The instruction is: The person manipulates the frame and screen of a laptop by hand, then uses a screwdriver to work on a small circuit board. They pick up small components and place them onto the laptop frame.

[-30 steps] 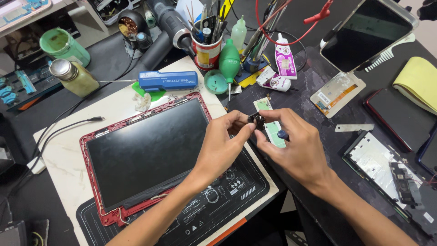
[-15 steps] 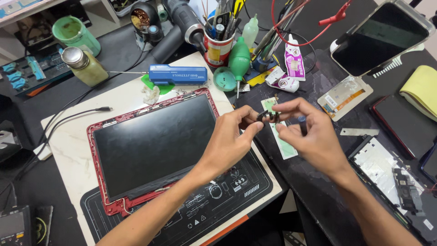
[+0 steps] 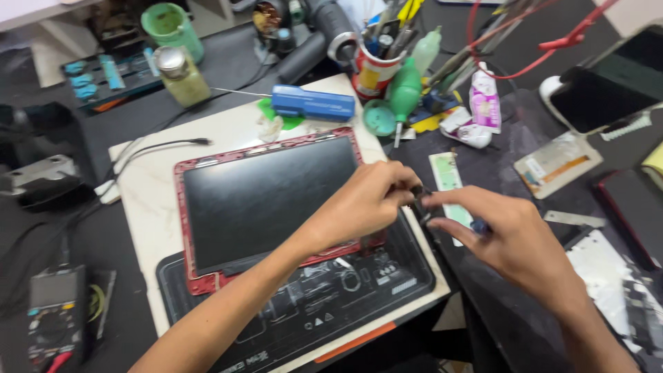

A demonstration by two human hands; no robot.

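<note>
forearms are reaching in from the near edge, both angled toward the middle of the bench. the left hand is hovering over the right edge of a red-framed tablet, its fingers curled together and pinching a small dark part at the tips. the right hand is coming in from the other side, thumb and forefinger closing on that same part, with a blue-handled tool tucked under its fingers; how firmly it is gripping i cannot tell, the part being too small and blurred. the two hands are meeting just off the tablet's right edge, above a pale green strip lying on the dark bench.

one tablet is lying screen up, partly on one black work mat and partly on a white slab. farther back, one blue tool case is resting just past the tablet. beyond it one red and white cup is standing packed with tools, one green squeeze bulb just beside it. far left, two jars are standing: one yellowish jar and one green tub.
</note>
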